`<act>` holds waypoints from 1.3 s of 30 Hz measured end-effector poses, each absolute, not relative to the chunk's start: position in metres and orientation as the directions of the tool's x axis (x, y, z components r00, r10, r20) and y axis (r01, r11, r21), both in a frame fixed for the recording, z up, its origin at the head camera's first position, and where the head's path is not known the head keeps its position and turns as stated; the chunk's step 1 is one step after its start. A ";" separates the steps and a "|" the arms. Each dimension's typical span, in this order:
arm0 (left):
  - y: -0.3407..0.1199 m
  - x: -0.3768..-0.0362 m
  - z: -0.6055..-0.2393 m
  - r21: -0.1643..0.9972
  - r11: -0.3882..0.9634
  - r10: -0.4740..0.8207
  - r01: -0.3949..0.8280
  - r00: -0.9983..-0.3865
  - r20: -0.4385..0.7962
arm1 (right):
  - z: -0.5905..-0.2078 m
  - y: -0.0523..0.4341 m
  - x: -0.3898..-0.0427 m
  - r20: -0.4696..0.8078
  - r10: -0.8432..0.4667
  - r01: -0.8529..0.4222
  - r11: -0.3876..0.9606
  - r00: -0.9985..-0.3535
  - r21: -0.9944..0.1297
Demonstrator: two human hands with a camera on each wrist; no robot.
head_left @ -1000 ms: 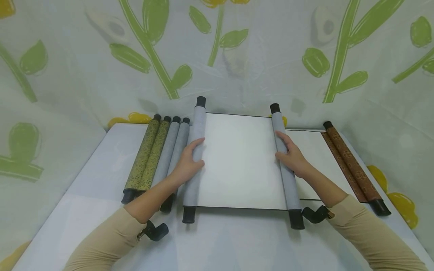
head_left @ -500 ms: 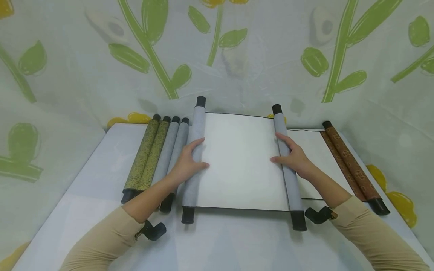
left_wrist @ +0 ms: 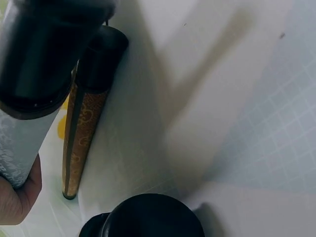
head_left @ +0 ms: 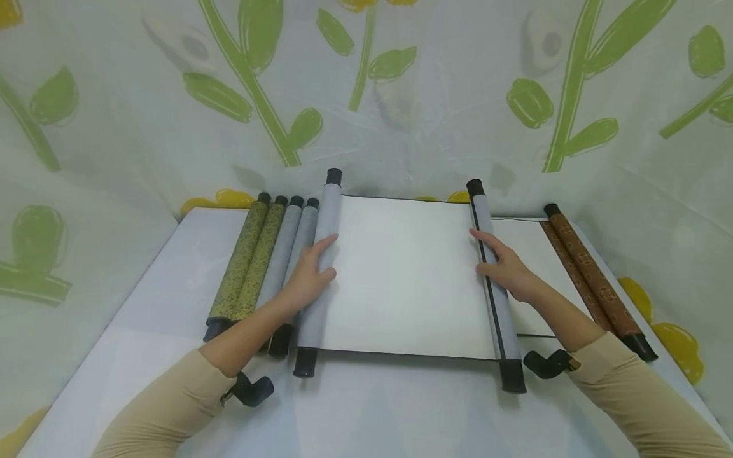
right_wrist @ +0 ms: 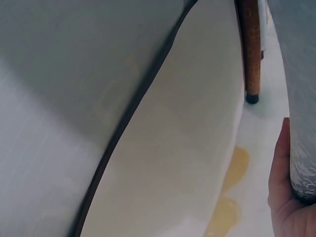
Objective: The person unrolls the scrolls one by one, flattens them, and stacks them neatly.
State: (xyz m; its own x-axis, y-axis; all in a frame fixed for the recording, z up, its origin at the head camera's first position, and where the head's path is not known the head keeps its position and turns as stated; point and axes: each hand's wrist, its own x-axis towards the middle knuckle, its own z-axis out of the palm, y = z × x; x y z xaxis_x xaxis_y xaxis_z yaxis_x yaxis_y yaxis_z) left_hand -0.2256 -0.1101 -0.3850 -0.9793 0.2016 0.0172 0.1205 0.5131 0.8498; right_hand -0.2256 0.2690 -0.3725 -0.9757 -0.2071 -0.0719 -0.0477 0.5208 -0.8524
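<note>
A grey-covered hanging scroll (head_left: 409, 273) lies partly unrolled in the middle of the table in the head view, its blank white sheet stretched between two rolls with black end knobs. My left hand (head_left: 309, 277) grips the left roll (head_left: 312, 318), thumb and fingers around it. On the other side, my right hand (head_left: 506, 270) holds the right roll (head_left: 504, 324), which shows a dark line along its length. In the left wrist view, fingers (left_wrist: 32, 185) wrap the grey roll below a large black knob (left_wrist: 37, 64). The right wrist view shows my right hand (right_wrist: 291, 212) around the grey roll.
Close to the left roll lie two rolled grey scrolls (head_left: 280, 257) and two yellow-green patterned ones (head_left: 237, 273). A brown patterned scroll (head_left: 595, 277), partly unrolled, lies at the right, its white sheet (head_left: 529, 312) reaching behind the right roll. A patterned curtain (head_left: 435, 127) surrounds the table.
The two grey rolls have moved apart, left one leftward and right one rightward, so more white sheet shows. The right roll has turned, bringing a dark line into view.
</note>
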 end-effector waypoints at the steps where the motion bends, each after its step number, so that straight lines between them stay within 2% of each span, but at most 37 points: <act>1: -0.110 -0.225 -0.385 0.849 0.516 0.203 0.117 -0.979 0.012 | -0.373 0.270 -0.226 -0.067 -0.207 -0.052 0.522 -0.976 -0.851; 13: -0.111 -0.231 -0.388 0.844 0.518 0.187 0.142 -0.981 0.050 | -0.375 0.274 -0.229 -0.056 -0.148 -0.039 0.569 -0.987 -0.821; 23: -0.117 -0.231 -0.386 0.851 0.490 0.193 0.190 -0.975 0.106 | -0.370 0.280 -0.225 -0.047 -0.221 -0.080 0.532 -0.974 -0.843; 31: -0.122 -0.231 -0.388 0.846 0.511 0.179 0.151 -0.982 0.067 | -0.374 0.292 -0.226 -0.039 -0.263 -0.112 0.532 -0.964 -0.840; 39: -0.119 -0.233 -0.387 0.837 0.538 0.135 0.099 -0.990 0.030 | -0.374 0.296 -0.227 -0.056 -0.174 -0.063 0.607 -0.983 -0.792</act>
